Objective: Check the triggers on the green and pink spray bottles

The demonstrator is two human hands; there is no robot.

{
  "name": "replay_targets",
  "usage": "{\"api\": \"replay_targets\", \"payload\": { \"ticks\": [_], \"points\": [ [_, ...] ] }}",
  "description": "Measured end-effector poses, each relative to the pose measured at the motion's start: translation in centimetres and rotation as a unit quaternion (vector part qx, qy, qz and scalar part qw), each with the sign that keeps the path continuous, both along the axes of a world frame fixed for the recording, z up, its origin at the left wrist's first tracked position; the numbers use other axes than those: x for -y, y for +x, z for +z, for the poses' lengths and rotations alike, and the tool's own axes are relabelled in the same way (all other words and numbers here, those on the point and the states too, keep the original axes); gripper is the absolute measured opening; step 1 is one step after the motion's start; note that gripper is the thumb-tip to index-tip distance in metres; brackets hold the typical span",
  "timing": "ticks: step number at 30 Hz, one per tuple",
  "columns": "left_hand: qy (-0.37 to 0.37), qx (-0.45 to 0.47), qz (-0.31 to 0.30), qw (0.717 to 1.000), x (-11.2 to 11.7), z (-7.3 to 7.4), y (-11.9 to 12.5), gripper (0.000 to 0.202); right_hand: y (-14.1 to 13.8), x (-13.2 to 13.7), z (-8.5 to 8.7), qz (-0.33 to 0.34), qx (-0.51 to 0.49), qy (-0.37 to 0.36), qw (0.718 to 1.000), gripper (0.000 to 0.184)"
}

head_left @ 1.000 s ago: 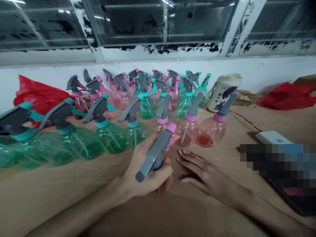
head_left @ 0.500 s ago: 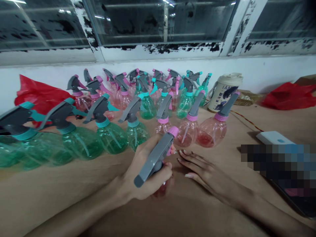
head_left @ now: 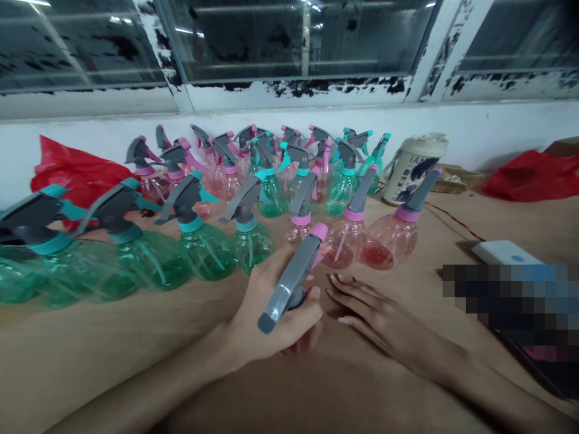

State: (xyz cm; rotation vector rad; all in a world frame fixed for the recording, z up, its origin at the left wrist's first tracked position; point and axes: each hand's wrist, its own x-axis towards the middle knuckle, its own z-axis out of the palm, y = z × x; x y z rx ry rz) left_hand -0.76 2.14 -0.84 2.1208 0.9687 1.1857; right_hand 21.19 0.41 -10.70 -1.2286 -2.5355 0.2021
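My left hand (head_left: 275, 307) is closed round the neck of a pink spray bottle; its grey trigger head (head_left: 293, 277) with a pink nozzle sticks up out of my fist, and most of the pink body is hidden under my fingers. My right hand (head_left: 375, 310) lies flat on the brown table (head_left: 136, 343) just to the right of it, fingers stretched out toward the bottle, holding nothing. Right behind stand a row of green spray bottles (head_left: 203, 241) and pink spray bottles (head_left: 391, 232).
Several more spray bottles (head_left: 271, 163) crowd the back by the white wall. A cream lidded cup (head_left: 414, 166) stands at the right, with a white box (head_left: 506, 252), red bags (head_left: 72, 169) on both sides, and a thin cable (head_left: 452, 223).
The held bottle's head has shifted slightly to the right and tilted more upright in my left hand. My right hand has stayed flat in place.
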Motion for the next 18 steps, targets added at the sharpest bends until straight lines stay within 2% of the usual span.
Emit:
{"api": "replay_targets", "payload": {
  "ticks": [8, 12, 18],
  "points": [
    [0.027, -0.028, 0.029, 0.999, 0.0, -0.7, -0.1, 0.022, 0.0, 0.1, 0.0, 0.0, -0.014, 0.004, 1.0, 0.045],
    [0.019, -0.04, 0.041, 0.998, 0.2, -0.6, 0.0, 0.02, 0.0, 0.2, 0.1, -0.001, -0.019, -0.001, 1.0, 0.046],
    [-0.013, -0.013, -0.009, 1.0, 0.2, 0.4, -0.2, 0.025, 0.0, 0.3, 0.1, 0.004, -0.024, -0.004, 1.0, 0.047]
  ]
}}
